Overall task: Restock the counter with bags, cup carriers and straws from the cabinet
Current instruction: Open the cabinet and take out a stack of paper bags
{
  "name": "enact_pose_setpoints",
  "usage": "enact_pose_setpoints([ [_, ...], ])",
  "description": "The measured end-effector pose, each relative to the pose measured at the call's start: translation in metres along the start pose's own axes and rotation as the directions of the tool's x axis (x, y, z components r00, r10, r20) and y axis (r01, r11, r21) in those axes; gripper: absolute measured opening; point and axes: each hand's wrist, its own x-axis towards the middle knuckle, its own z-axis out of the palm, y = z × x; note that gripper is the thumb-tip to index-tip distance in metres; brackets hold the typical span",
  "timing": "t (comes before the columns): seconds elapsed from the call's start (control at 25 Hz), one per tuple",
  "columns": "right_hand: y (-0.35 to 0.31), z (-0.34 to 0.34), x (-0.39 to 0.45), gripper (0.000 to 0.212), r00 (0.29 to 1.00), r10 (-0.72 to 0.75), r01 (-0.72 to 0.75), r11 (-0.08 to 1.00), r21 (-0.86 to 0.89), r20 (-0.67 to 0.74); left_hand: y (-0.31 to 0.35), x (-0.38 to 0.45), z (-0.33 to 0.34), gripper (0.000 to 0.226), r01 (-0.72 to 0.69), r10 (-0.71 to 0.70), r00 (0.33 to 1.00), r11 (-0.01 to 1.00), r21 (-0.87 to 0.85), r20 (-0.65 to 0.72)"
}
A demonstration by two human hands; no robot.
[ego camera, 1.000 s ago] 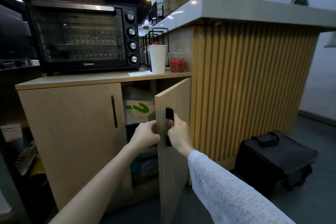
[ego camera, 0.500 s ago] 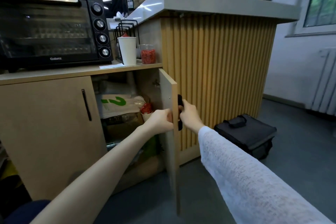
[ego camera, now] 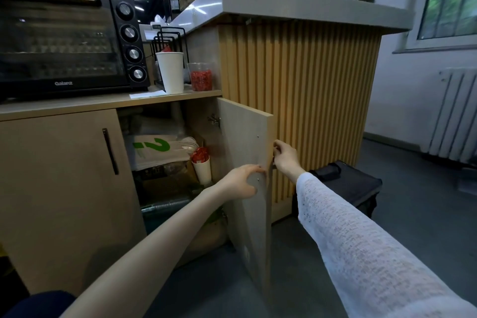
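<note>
The right cabinet door (ego camera: 247, 157) stands swung wide open. My right hand (ego camera: 285, 157) grips the handle on its outer side, mostly hidden behind the door edge. My left hand (ego camera: 240, 183) rests against the door's inner face, fingers reaching to its edge. Inside the cabinet lies a stack of white bags with a green mark (ego camera: 154, 151). A paper cup of red-wrapped straws (ego camera: 201, 166) stands beside them. Clear plastic packs (ego camera: 167, 205) lie on the lower shelf. The grey counter top (ego camera: 284, 5) runs above the slatted wood front.
A black toaster oven (ego camera: 69, 41), a white paper cup (ego camera: 170, 72) and a clear cup of red bits (ego camera: 200, 77) sit on the cabinet top. The left cabinet door (ego camera: 64, 188) is closed. A black bag (ego camera: 343, 188) lies on the floor to the right.
The right door has swung from barely ajar to wide open. Both hands moved right with it, and the shelves inside came into view.
</note>
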Motion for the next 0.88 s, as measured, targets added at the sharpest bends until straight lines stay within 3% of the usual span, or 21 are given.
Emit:
enact_pose_setpoints([
  [0.24,0.003,-0.016,0.012,0.040,0.982,0.185,-0.185,0.983,-0.004,-0.032,0.012,0.018,0.021,0.076,-0.019,0.021,1.000,0.999,-0.046,0.023],
  [0.48,-0.003,-0.020,0.018,0.042,0.975,0.221,-0.221,0.975,0.033,-0.004,0.008,0.025,0.022,0.075,-0.032,0.031,0.999,0.996,-0.081,-0.010],
  [0.64,-0.033,-0.024,0.014,0.052,0.990,0.112,-0.098,0.985,0.142,-0.089,-0.002,0.022,0.007,0.063,-0.036,0.019,0.995,0.983,-0.179,-0.095],
  [0.72,-0.052,-0.022,0.010,0.045,0.978,0.028,0.017,0.977,0.213,-0.205,-0.010,0.017,-0.008,0.056,-0.025,-0.011,0.990,0.968,-0.248,-0.140],
  [0.88,-0.081,-0.010,0.013,0.019,0.866,-0.205,0.276,0.957,0.093,-0.456,-0.037,0.005,-0.041,0.046,-0.014,-0.037,0.980,0.967,-0.254,-0.197],
])
